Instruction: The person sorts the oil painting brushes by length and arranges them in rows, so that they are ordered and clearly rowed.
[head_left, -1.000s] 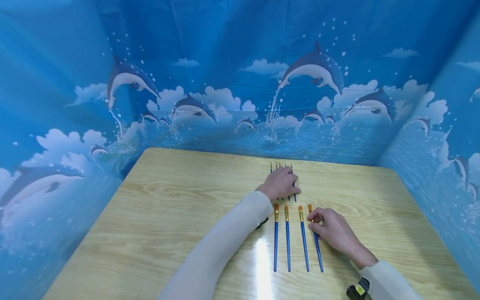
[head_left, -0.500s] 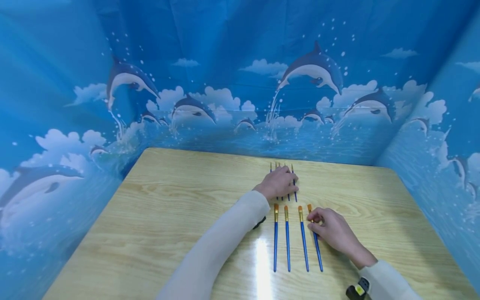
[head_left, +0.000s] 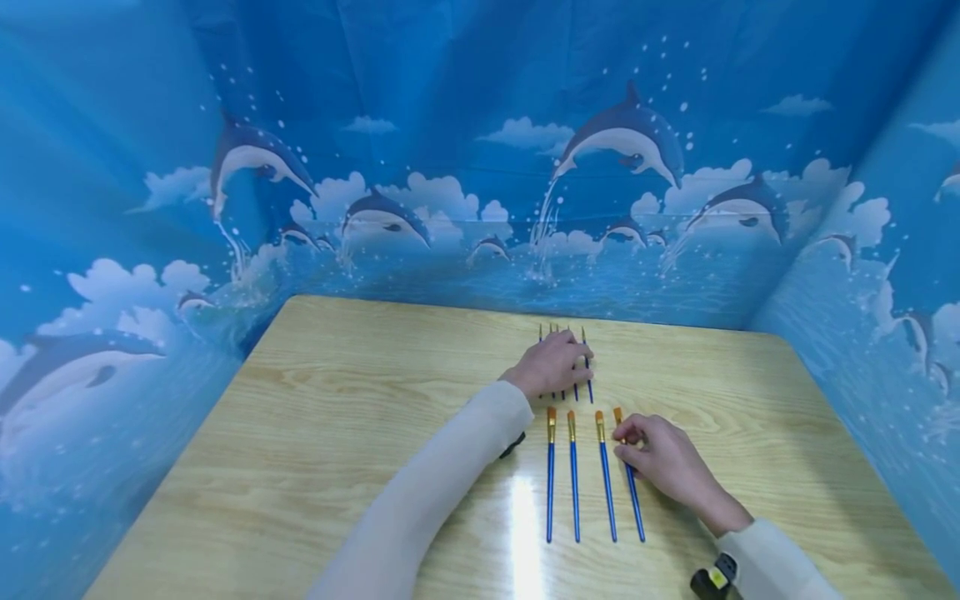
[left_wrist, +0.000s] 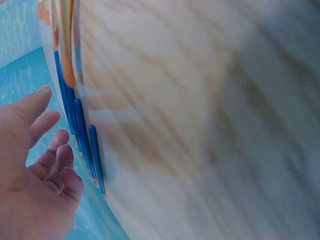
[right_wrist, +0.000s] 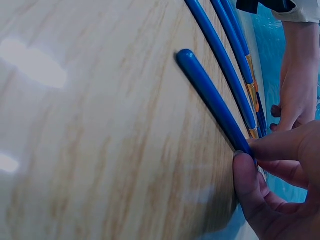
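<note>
In the head view, my right hand (head_left: 666,460) is at the rightmost wide paintbrush (head_left: 635,504), which has an orange tip and a blue handle. The right wrist view has its thumb and index finger pinching that paintbrush (right_wrist: 210,97), which lies on the table. To its left lie three similar paintbrushes (head_left: 607,492), roughly side by side. My left hand (head_left: 549,367) hovers over a row of several thin paintbrushes (head_left: 588,379) farther back, hiding their middles. Seen from the left wrist, its fingers are loosely bent with nothing between them, beside the blue handles (left_wrist: 82,132).
The wood-grain table (head_left: 360,400) extends to both sides of the brushes. A blue dolphin-print curtain (head_left: 450,167) stands behind its back edge and along both sides. Light glares off the table near the front.
My left hand has shifted slightly to the left over the thin paintbrushes. The right hand stays on the same wide paintbrush, with no visible movement of the brushes.
</note>
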